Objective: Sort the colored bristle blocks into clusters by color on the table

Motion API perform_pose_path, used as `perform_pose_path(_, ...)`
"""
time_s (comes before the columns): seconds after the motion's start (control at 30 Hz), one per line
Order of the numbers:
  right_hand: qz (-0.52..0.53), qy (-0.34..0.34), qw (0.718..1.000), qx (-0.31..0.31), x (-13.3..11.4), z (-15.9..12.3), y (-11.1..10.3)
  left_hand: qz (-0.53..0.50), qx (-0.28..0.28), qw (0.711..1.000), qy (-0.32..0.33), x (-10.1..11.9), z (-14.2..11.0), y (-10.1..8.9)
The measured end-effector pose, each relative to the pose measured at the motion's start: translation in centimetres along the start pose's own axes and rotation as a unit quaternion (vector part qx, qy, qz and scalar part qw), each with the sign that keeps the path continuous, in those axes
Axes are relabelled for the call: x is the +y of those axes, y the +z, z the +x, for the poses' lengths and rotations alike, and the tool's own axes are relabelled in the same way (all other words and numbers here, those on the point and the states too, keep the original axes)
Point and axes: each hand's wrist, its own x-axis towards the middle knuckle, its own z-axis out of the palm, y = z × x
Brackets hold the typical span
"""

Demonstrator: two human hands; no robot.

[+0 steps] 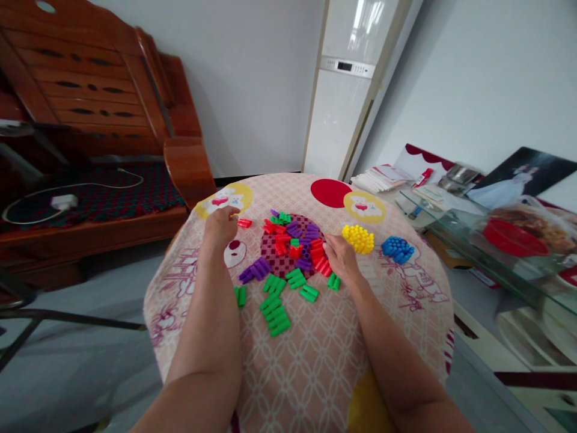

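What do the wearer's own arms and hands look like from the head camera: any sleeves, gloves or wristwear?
The left hand and right hand are bare, with no gloves. The left forearm and right forearm are uncovered too: no sleeve, watch, bracelet or cable shows. The fingers are too small to rule out a thin ring.

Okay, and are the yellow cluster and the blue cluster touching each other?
Apart. The head view shows a strip of patterned tablecloth between the yellow cluster and the blue cluster.
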Motion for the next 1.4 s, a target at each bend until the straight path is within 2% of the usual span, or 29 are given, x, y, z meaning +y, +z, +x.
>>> perform_pose_path(0.07,0.030,-0.010,1.000,-0.004,0.3,0.0,0.4,-0.001,0.020,1.000,0.004,-0.8,0.3,0.9)
perform_pose_path(0.13,0.057,-0.009,0.998,-0.013,0.6,0.0,0.6,0.002,0.017,1.000,0.004,-1.4,0.5,1.9)
perform_pose_path(0.3,0.102,0.007,0.994,-0.032,1.3,-0.1,1.0,0.035,-0.062,0.997,0.037,-1.4,0.9,3.7)
perform_pose_path(0.4,0.117,0.020,0.992,-0.047,1.5,0.0,1.2,0.041,-0.104,0.990,0.083,-0.3,0.8,4.4)
perform_pose_path(0.57,0.150,0.028,0.986,-0.072,1.1,0.0,1.0,0.000,-0.140,0.974,0.178,2.6,0.1,5.0)
perform_pose_path(0.63,0.166,0.038,0.983,-0.074,0.9,-0.1,0.7,-0.008,-0.153,0.971,0.184,3.6,-0.1,5.0)
perform_pose_path(0.7,0.180,0.055,0.980,-0.066,0.8,-0.1,0.3,-0.004,-0.142,0.978,0.152,4.3,-0.2,5.1)
perform_pose_path(0.8,0.201,0.078,0.976,-0.042,0.7,0.0,0.2,-0.020,-0.079,0.991,0.101,4.5,-0.1,5.9)
perform_pose_path(0.9,0.206,0.065,0.976,-0.027,0.8,0.2,0.7,-0.053,-0.034,0.989,0.132,4.3,0.0,7.1)
perform_pose_path(1.0,0.187,0.038,0.981,-0.041,0.9,0.7,1.4,-0.049,-0.075,0.981,0.173,4.4,-0.1,7.9)
perform_pose_path(1.13,0.176,0.031,0.980,-0.085,0.7,1.3,1.6,-0.010,-0.163,0.967,0.197,4.8,-0.5,7.0)
perform_pose_path(1.23,0.197,0.012,0.972,-0.128,0.2,1.2,1.1,-0.001,-0.195,0.960,0.201,5.1,-0.5,5.6)
perform_pose_path(1.4,0.231,0.002,0.957,-0.173,-0.7,0.7,0.3,-0.043,-0.250,0.950,0.184,5.0,-0.8,3.5)
